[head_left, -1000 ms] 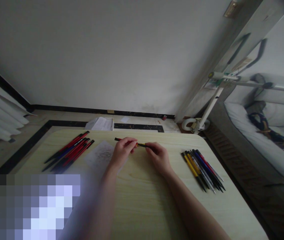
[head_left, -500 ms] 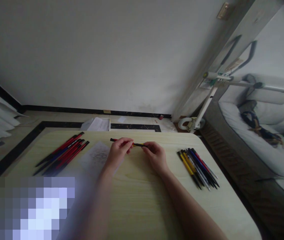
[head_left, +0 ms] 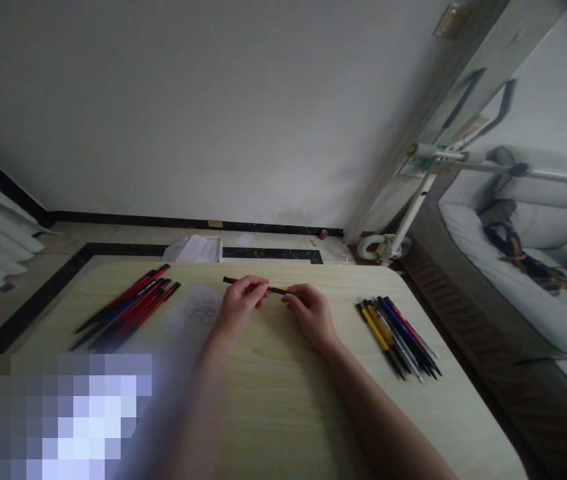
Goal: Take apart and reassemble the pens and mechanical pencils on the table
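Note:
My left hand (head_left: 244, 300) is closed around a red and black pen (head_left: 229, 280), whose black end sticks out on the left, above the tabletop. My right hand (head_left: 310, 310) pinches the dark part that reaches over from the left fingers. A bit of yellow shows beside the right fingertips; whether it belongs to a second pen I cannot tell. Partly under my left wrist lies a sheet of paper (head_left: 190, 313) with dark scribbles.
Mostly red pens (head_left: 138, 300) lie in a bunch on the table's left. To the right rests another bunch of yellow, silver, blue and black pens (head_left: 398, 340). Beyond the table (head_left: 273, 400) are a box of papers (head_left: 196, 249), white exercise equipment (head_left: 416, 207) and a sofa (head_left: 528, 293).
The view has shifted very slightly. Both hands keep their hold on the pen, with only a tiny movement of the left fingers.

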Tool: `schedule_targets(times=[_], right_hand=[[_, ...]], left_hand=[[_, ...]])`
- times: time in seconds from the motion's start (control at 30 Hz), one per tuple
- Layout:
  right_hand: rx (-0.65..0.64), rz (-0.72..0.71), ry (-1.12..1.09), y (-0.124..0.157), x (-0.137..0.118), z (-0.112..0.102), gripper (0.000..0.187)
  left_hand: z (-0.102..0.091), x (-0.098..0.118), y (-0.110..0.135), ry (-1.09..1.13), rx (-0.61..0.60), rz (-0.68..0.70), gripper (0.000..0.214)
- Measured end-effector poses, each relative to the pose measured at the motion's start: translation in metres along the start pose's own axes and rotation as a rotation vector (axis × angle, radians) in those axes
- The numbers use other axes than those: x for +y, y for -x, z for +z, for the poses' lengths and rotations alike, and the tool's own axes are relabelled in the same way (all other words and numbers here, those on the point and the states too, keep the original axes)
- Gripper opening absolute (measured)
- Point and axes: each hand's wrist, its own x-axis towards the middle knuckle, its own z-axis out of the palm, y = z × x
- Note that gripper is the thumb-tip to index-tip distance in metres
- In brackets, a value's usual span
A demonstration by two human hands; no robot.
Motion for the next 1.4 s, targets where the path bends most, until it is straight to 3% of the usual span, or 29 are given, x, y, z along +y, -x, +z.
schedule_targets(times=[0.5, 0.7, 0.97, 1.4], right_hand=[[-0.029, -0.040, 0.305, 0.001, -0.004, 0.000, 0.037], [-0.038, -0.065, 0.319, 0.002, -0.010, 0.000, 0.037], [-0.098, -0.050, 0.288, 0.004, -0.009, 0.000, 0.020], [-0.089, -0.058, 0.308, 0.003, -0.008, 0.000, 0.024]], left_hand=[[0.001, 0.000, 0.000, -0.015, -0.020, 0.003, 0.021], [0.000, 0.000, 0.001, -0.002, -0.007, -0.001, 0.023], [0.000, 0.000, 0.001, 0.027, 0.017, -0.025, 0.024], [-0.001, 0.001, 0.000, 0.005, 0.016, -0.028, 0.023]])
